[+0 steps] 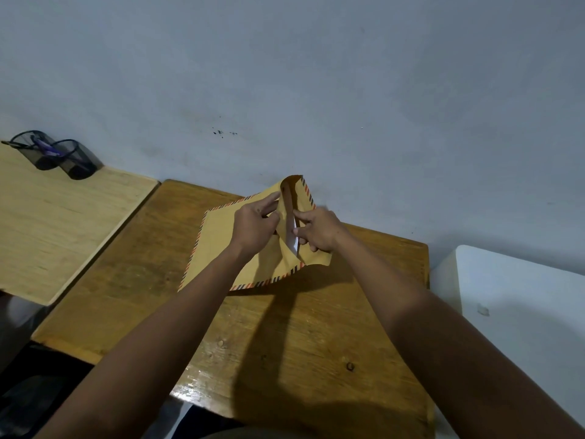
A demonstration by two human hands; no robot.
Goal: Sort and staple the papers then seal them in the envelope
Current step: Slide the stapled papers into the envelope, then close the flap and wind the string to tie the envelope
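Between my two hands: envelope [218,245], mouth gaping, papers [295,239] showing white inside. Left hand [253,231] is pinching the front lip; right hand [316,231] is pinching the flap side (fingers curled). Risk: sheets snagging and creasing if the mouth narrows.

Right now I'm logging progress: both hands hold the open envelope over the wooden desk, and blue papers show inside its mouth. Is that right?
Not quite: the papers showing in the mouth are white, not blue. The head view shows it. The rest stands: the left hand and right hand hold the open envelope over the wooden desk.
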